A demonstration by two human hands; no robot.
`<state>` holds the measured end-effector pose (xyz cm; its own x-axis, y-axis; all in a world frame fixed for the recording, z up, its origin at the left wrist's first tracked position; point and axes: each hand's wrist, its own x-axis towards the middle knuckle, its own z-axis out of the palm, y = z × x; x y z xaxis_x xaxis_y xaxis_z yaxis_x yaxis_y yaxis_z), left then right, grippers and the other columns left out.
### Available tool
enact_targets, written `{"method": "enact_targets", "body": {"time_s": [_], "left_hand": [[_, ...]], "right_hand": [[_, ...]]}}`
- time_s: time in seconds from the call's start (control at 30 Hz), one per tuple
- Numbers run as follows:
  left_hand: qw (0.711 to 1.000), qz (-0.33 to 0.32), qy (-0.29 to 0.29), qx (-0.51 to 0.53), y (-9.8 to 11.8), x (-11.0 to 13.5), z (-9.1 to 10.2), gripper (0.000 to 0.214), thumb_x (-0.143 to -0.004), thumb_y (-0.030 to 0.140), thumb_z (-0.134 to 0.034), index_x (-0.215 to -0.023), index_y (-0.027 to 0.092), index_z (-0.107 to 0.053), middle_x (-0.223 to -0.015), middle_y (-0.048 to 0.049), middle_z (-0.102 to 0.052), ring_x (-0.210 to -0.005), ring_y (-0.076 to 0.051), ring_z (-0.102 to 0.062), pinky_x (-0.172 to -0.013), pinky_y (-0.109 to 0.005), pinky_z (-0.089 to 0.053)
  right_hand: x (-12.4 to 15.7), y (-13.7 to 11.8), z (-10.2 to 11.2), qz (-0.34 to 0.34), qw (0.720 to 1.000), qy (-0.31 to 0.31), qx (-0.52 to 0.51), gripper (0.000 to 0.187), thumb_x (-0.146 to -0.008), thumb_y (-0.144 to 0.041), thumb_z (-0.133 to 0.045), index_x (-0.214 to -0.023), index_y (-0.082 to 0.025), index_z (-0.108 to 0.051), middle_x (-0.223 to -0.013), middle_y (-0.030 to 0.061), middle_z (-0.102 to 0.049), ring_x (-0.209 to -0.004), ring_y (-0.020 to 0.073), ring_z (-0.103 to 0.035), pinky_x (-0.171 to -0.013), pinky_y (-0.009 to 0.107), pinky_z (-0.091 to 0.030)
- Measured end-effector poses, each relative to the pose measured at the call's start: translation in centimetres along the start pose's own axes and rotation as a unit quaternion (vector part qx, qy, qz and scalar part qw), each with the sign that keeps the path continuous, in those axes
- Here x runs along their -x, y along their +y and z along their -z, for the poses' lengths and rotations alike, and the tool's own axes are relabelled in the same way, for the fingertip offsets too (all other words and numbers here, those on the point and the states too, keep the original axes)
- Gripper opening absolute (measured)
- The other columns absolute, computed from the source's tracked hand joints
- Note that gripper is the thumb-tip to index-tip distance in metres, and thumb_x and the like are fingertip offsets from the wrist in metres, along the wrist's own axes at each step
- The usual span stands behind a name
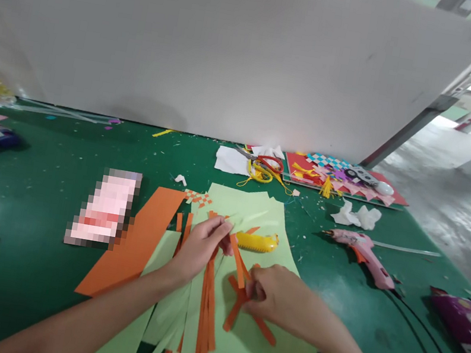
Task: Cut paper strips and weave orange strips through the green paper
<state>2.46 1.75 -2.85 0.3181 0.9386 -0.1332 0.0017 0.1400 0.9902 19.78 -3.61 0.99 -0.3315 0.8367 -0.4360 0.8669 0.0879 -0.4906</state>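
Observation:
My left hand (209,241) pinches the upper end of an orange paper strip (239,266) between thumb and fingers. At the strip's lower part, the curled fingers of my right hand (272,294) close on it. Crossed orange strips (234,312) lie under my right hand on light green paper (278,352). A bundle of longer orange strips (205,322) runs down below my left hand, beside light green strips (193,314). Just beyond my hands rests a yellow plastic tool (258,242). A small orange-and-white checkered woven piece (199,198) sits at the green paper's far left corner.
An orange sheet (134,244) and a pixelated pink object (106,206) lie left. To the right are a pink glue gun (360,254) with a trailing cord, crumpled tissue (355,215) and a purple tool (464,323). Red-handled scissors (270,162) lie near the grey partition (221,47).

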Motion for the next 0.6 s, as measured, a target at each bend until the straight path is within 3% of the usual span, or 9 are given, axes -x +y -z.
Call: {"method": "enact_targets", "body": {"time_s": [0.13, 0.23, 0.33, 0.43, 0.6], "left_hand": [[1.000, -0.011, 0.007, 0.029, -0.1, -0.1, -0.1, 0.029, -0.088, 0.038, -0.051, -0.068, 0.018, -0.048, -0.055, 0.0052, -0.052, -0.052, -0.009, -0.053, -0.049, -0.019, -0.035], [1.000, -0.007, 0.005, 0.027, -0.2, -0.2, -0.1, 0.029, -0.089, 0.039, -0.051, -0.069, 0.017, -0.049, -0.054, 0.0048, -0.054, -0.052, -0.009, -0.053, -0.050, -0.020, -0.036], [1.000, -0.003, 0.002, 0.020, -0.2, -0.2, 0.1, 0.030, -0.089, 0.041, -0.049, -0.070, 0.017, -0.050, -0.056, 0.0037, -0.056, -0.052, -0.010, -0.054, -0.052, -0.021, -0.037], [1.000, 0.002, 0.000, 0.010, -0.1, -0.1, 0.1, 0.031, -0.090, 0.041, -0.048, -0.070, 0.018, -0.049, -0.057, 0.0035, -0.058, -0.055, -0.011, -0.055, -0.055, -0.021, -0.038], [1.000, 0.005, -0.002, 0.002, 0.1, 0.0, 0.1, 0.032, -0.091, 0.040, -0.047, -0.068, 0.018, -0.049, -0.057, 0.0039, -0.057, -0.057, -0.010, -0.054, -0.060, -0.022, -0.039]], "right_hand": [[0.2, 0.6, 0.5, 0.021, 1.000, 0.000, -0.015, 0.012, -0.069, -0.014, -0.054, -0.071, -0.018, -0.065, -0.063, -0.0009, -0.063, -0.057, 0.0107, -0.052, -0.051, 0.022, -0.027], [0.6, 1.4, 0.7, 0.032, 0.999, 0.000, -0.015, 0.006, -0.066, -0.023, -0.063, -0.070, -0.019, -0.063, -0.062, -0.0018, -0.062, -0.054, 0.0107, -0.049, -0.048, 0.022, -0.024], [1.2, 1.8, 0.4, 0.022, 0.999, -0.002, 0.038, 0.013, -0.060, -0.028, -0.070, -0.064, -0.018, -0.061, -0.059, -0.0013, -0.059, -0.051, 0.0112, -0.046, -0.046, 0.023, -0.019], [1.6, 1.8, -0.2, 0.020, 0.995, 0.011, 0.100, 0.001, -0.061, -0.017, -0.062, -0.063, -0.017, -0.061, -0.057, 0.0007, -0.058, -0.051, 0.0121, -0.046, -0.047, 0.024, -0.016], [1.8, 1.7, -0.4, 0.031, 0.993, 0.010, 0.118, 0.014, -0.063, -0.009, -0.051, -0.066, -0.017, -0.062, -0.058, 0.0037, -0.060, -0.052, 0.0143, -0.049, -0.049, 0.025, -0.017]]}}
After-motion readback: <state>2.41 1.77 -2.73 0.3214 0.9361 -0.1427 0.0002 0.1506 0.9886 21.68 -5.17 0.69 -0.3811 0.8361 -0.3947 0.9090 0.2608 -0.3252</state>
